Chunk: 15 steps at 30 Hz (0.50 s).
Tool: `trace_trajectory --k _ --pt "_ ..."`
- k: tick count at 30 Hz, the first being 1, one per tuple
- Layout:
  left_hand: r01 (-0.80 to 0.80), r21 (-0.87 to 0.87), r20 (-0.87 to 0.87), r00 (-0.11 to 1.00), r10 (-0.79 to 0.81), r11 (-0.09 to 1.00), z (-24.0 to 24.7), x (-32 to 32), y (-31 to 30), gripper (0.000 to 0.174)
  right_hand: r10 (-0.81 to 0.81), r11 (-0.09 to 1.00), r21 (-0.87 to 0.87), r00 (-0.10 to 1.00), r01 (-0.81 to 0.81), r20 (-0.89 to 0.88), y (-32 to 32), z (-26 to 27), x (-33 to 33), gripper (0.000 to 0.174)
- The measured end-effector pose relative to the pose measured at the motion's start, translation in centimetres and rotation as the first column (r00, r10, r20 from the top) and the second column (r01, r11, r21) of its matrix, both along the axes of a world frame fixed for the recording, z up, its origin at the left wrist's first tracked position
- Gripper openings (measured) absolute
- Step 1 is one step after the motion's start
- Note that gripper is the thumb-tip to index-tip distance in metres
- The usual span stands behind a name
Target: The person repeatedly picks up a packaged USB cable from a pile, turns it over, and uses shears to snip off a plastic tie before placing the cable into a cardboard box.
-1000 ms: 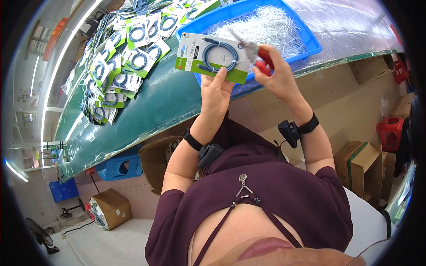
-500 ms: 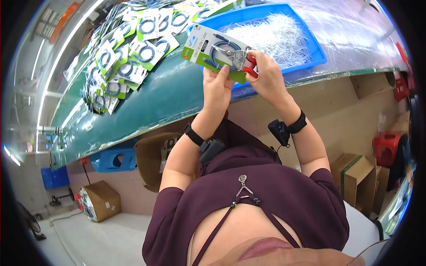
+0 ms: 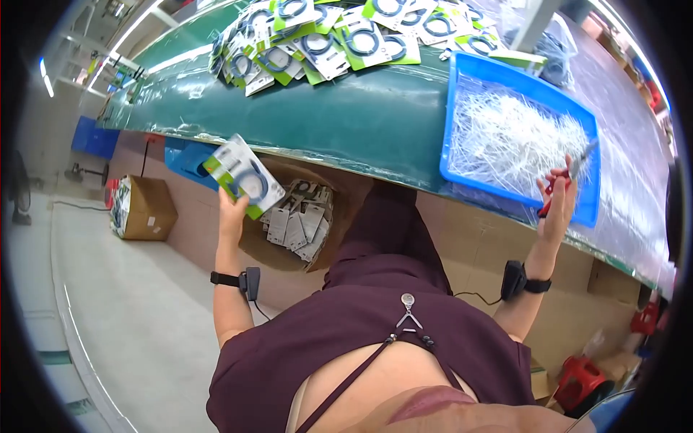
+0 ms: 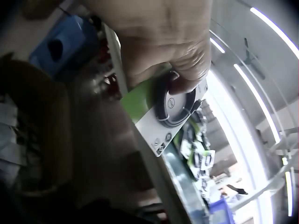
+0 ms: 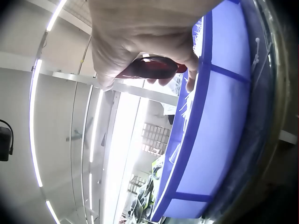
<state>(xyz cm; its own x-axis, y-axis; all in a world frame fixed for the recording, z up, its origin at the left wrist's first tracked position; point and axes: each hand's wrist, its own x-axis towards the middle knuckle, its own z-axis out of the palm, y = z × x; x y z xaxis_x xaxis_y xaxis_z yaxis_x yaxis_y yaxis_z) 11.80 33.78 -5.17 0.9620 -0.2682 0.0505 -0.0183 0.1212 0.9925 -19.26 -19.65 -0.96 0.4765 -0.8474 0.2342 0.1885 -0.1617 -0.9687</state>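
Note:
In the head view my left hand (image 3: 231, 216) pinches the lower edge of a carded USB cable (image 3: 249, 180), a blue-grey coil on a white and green card. The card is tilted and held off the table's front edge, above an open carton (image 3: 328, 256). Up close in the left wrist view, a finger lies over the cable coil (image 4: 169, 112). My right hand (image 3: 557, 209) holds red-handled pliers (image 3: 556, 186) at the right side of a blue tray (image 3: 449, 137), metal end pointing up and away. One red handle (image 5: 152, 68) shows under the palm in the right wrist view.
Thin white plastic strips (image 3: 516, 133) fill the tray. Many carded cables (image 3: 317, 47) are heaped at the back of the green table (image 3: 303, 115). More cards (image 3: 299, 224) lie inside the carton. A blue stool (image 3: 184, 155) and another carton (image 3: 148, 209) stand further left.
My left hand has carried the carded cable left and off the table edge, over the carton. The pliers, at the card half a second ago, have moved right with my right hand. The head view has shifted.

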Motion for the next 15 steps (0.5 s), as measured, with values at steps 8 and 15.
trace_trajectory --k 8,15 --pt "-0.201 0.529 0.423 0.905 -0.05 0.825 1.1 6.9 -8.4 0.058 0.194 0.981 0.002 0.98 -0.194 -0.041 3.5 1.3 1.3 0.064" --pt "-0.41 0.595 0.804 0.32 -0.501 0.692 -0.4 13.2 -30.8 0.063 0.233 0.948 0.184 0.961 -0.258 0.145 3.8 0.9 1.4 0.067"
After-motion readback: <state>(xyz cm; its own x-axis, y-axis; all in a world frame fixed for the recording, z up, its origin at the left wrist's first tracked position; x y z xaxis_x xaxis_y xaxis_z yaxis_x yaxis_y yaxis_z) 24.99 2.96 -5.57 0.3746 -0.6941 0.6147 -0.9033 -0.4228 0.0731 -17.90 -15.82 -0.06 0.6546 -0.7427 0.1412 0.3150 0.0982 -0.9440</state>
